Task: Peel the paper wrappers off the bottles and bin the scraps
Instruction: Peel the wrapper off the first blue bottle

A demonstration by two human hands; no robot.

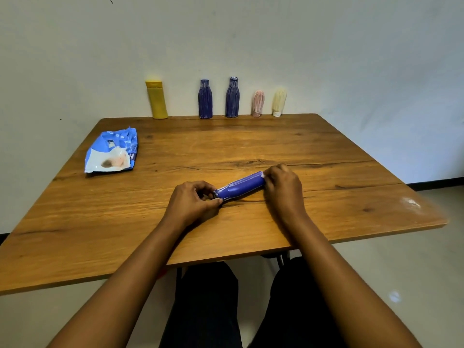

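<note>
A bottle wrapped in blue paper lies on its side near the middle of the wooden table. My left hand pinches its narrow neck end with curled fingers. My right hand grips the wide base end, where a bit of white shows. Along the wall at the back stand a yellow wrapped bottle, two dark blue wrapped bottles, a small pink one and a small cream one.
A blue and white plastic bag lies flat at the table's left side. The table's near edge runs just above my knees. Pale floor shows to the right. No bin is in view.
</note>
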